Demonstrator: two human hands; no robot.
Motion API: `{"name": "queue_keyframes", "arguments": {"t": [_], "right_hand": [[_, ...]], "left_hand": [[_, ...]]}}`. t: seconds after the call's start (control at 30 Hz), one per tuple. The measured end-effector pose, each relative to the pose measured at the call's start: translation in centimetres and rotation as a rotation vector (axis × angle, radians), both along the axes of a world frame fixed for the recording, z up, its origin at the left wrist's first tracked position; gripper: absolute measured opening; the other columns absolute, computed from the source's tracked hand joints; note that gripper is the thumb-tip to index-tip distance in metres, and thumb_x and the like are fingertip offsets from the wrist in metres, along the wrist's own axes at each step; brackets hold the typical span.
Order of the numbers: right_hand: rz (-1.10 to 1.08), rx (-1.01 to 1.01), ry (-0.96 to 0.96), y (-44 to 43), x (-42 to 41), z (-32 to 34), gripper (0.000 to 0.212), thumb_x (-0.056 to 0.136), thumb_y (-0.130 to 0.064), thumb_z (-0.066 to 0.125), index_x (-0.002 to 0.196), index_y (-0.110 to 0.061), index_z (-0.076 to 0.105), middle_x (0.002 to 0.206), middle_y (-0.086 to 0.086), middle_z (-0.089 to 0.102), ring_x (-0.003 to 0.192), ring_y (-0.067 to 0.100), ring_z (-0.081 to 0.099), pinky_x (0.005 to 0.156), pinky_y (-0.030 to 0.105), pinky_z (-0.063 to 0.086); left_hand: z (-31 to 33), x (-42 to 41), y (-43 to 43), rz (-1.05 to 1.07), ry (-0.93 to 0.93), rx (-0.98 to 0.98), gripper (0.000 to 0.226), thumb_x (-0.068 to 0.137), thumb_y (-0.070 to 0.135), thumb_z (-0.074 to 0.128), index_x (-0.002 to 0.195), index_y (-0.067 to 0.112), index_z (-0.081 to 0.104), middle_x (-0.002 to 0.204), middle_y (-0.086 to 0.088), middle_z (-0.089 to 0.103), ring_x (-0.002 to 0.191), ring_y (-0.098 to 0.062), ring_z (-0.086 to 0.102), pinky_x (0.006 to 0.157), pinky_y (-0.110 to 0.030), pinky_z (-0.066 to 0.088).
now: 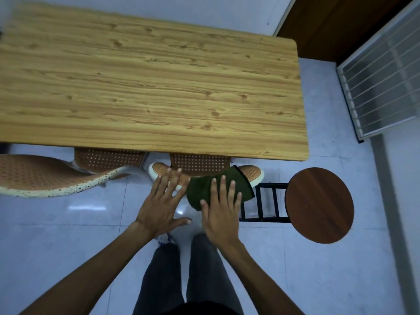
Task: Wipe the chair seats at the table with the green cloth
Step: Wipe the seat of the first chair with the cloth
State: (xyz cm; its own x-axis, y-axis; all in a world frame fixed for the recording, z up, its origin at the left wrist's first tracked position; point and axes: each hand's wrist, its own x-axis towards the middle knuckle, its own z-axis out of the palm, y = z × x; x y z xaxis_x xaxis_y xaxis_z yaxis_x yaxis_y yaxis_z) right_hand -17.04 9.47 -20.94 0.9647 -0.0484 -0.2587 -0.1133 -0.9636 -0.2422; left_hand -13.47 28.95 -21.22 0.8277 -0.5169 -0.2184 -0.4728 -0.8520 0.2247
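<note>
Wooden table (147, 87), bare-topped, filled the upper view over a pale tiled floor (68, 235); two orange perforated chairs were pushed under its near edge, the left chair (45, 173) and the middle chair (252, 172), with a round brown stool (319, 204) just right. Left hand (159, 205), flat with fingers spread and grasping nothing, lay over the middle chair's back rim. Right hand (221, 212) pressed flat on the green cloth (204, 187) draped on that rim.
</note>
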Motion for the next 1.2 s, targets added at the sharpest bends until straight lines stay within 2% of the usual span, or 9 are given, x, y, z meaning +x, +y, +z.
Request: {"name": "queue_keyframes", "arguments": {"t": [0.23, 0.37, 0.5, 0.7, 0.83, 0.93, 1.0, 1.07, 1.2], "right_hand": [[-0.166, 0.065, -0.055, -5.4, 2.5, -0.7, 0.062, 0.101, -0.050, 0.025, 0.149, -0.012, 0.037, 0.162, 0.010, 0.024, 0.151, 0.034, 0.004, 0.117, 0.062, 0.016], [-0.163, 0.098, -0.094, -9.0, 4.1, -0.9, 0.061, 0.101, -0.047, 0.025, 0.148, -0.010, 0.038, 0.159, 0.010, 0.030, 0.150, 0.034, 0.012, 0.118, 0.060, 0.017], [-0.081, 0.137, -0.037, -12.2, 5.9, -0.8, 0.066, 0.098, -0.051, 0.019, 0.143, -0.011, 0.046, 0.155, 0.009, 0.037, 0.148, 0.033, 0.018, 0.116, 0.060, 0.018], [0.385, -0.071, 0.131, -11.7, 7.7, 1.1, 0.068, 0.098, -0.052, 0.010, 0.136, -0.016, 0.053, 0.143, 0.005, 0.054, 0.140, 0.028, 0.035, 0.119, 0.054, 0.016], [0.535, 0.081, 0.327, -6.4, 9.0, 3.5, 0.051, 0.106, -0.044, 0.023, 0.145, -0.019, 0.045, 0.149, 0.003, 0.049, 0.136, 0.022, 0.042, 0.116, 0.042, 0.020], [0.455, 0.273, 0.603, -3.2, 11.2, 4.0, 0.047, 0.107, -0.045, 0.026, 0.148, -0.028, 0.040, 0.144, 0.004, 0.052, 0.122, 0.024, 0.053, 0.098, 0.035, 0.039], [0.296, 0.439, 0.791, -1.6, 12.6, 3.4, 0.041, 0.105, -0.052, 0.029, 0.133, -0.034, 0.052, 0.123, 0.004, 0.062, 0.102, 0.019, 0.061, 0.083, 0.031, 0.046], [0.209, 0.558, 0.839, 0.3, 13.7, 2.7, 0.046, 0.101, -0.059, 0.034, 0.119, -0.028, 0.061, 0.117, 0.005, 0.065, 0.102, 0.019, 0.063, 0.089, 0.033, 0.049], [0.206, 0.643, 0.950, 4.5, 15.6, 0.3, 0.069, 0.097, -0.067, 0.028, 0.143, -0.020, 0.047, 0.143, 0.008, 0.052, 0.125, 0.025, 0.054, 0.111, 0.041, 0.040]], "left_hand": [[0.2, -2.0, -0.7, 0.148, 0.023, -0.013, 0.111, 0.078, 0.084, 0.049, 0.158, 0.015, 0.015, 0.165, -0.021, 0.002, 0.151, -0.040, 0.000, 0.119, -0.059, 0.014], [0.3, -3.0, -0.6, 0.185, 0.038, -0.017, 0.111, 0.078, 0.086, 0.045, 0.158, 0.015, 0.016, 0.165, -0.020, 0.001, 0.151, -0.039, 0.000, 0.119, -0.060, 0.014], [0.4, -3.5, -0.8, 0.214, 0.062, -0.031, 0.110, 0.079, 0.087, 0.042, 0.158, 0.015, 0.016, 0.165, -0.020, 0.002, 0.151, -0.039, -0.001, 0.119, -0.060, 0.014], [0.5, -3.5, -0.7, 0.216, 0.087, 0.001, 0.114, 0.077, 0.086, 0.048, 0.159, 0.017, 0.009, 0.165, -0.020, -0.002, 0.151, -0.039, -0.003, 0.117, -0.062, 0.016], [0.3, -3.4, -0.7, 0.211, 0.089, 0.023, 0.121, 0.071, 0.082, 0.059, 0.159, 0.017, 0.007, 0.164, -0.022, -0.003, 0.151, -0.042, -0.002, 0.116, -0.064, 0.020], [0.0, -3.4, -0.6, 0.204, 0.079, 0.032, 0.121, 0.071, 0.082, 0.058, 0.159, 0.017, 0.007, 0.164, -0.022, -0.004, 0.151, -0.041, -0.003, 0.117, -0.063, 0.018], [-0.2, -3.4, -0.6, 0.206, 0.071, 0.025, 0.120, 0.071, 0.081, 0.059, 0.159, 0.016, 0.008, 0.164, -0.022, -0.004, 0.151, -0.041, -0.004, 0.117, -0.063, 0.018], [-0.5, -3.6, -0.7, 0.215, 0.056, 0.017, 0.119, 0.073, 0.078, 0.061, 0.159, 0.017, 0.008, 0.164, -0.022, -0.004, 0.151, -0.041, -0.005, 0.117, -0.062, 0.017], [-1.0, -3.8, -1.0, 0.242, 0.023, -0.014, 0.118, 0.075, 0.074, 0.066, 0.159, 0.018, 0.006, 0.164, -0.021, -0.003, 0.151, -0.040, -0.004, 0.118, -0.061, 0.016]]}}
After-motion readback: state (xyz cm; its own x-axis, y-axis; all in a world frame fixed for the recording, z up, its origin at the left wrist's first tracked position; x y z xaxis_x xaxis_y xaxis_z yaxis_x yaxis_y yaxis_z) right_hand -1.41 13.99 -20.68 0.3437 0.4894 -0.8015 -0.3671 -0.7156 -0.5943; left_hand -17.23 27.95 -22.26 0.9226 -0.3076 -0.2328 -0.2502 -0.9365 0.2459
